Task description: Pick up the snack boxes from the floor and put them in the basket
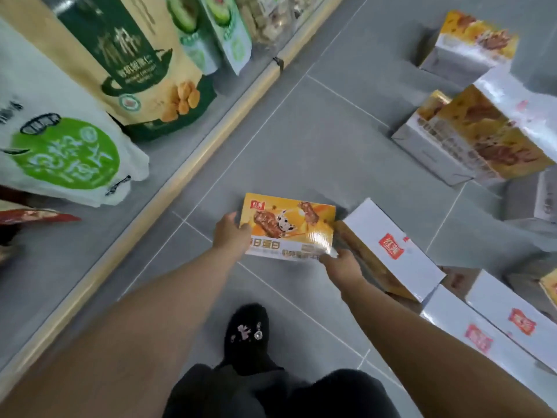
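Observation:
A yellow snack box (291, 226) with a white lower band is held just above the grey tiled floor in the middle of the view. My left hand (230, 233) grips its left edge, thumb on the printed face. My right hand (342, 263) grips its lower right corner. Beside it on the right lies another box (391, 248), white side up with a red logo. More boxes of the same kind lie at the lower right (488, 330) and at the upper right (482, 137). No basket is in view.
A low shelf with a wooden front edge (193, 158) runs along the left, holding a green-and-tan snack bag (135, 64) and a white bag with a green circle (63, 152). My black shoe (247, 336) stands on the floor below the held box.

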